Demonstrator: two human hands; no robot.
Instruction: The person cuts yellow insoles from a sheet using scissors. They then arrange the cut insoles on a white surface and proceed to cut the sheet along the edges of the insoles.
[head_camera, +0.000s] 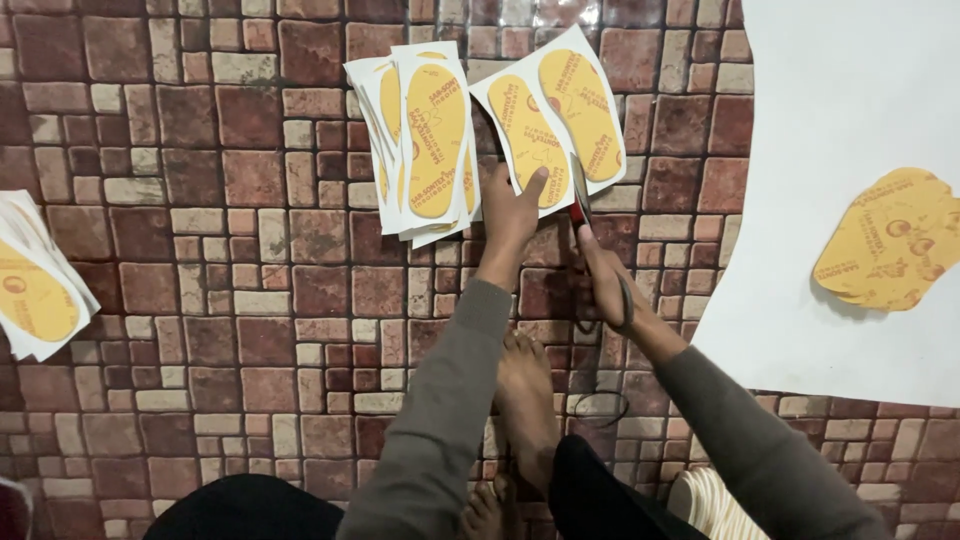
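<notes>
Floor (200, 250) of brick-pattern sheeting fills the view. Left hand (512, 212) pinches a white card (550, 120) printed with two yellow insole shapes, thumb on top, at 12 o'clock. Right hand (603, 275) grips red-handled scissors (579, 195), fingers curled through the loops, blades touching the card's edge. Stack of cards (425, 140) lies at 11 o'clock; cut-out yellow insoles (890, 240) on a white sheet (830, 100) at 3 o'clock.

From the single head-worn camera I look almost straight down, at sitting height, on a brick-patterned floor (200, 300), my own two arms reaching up the frame from the bottom edge, with no second view to share any of it.
</notes>
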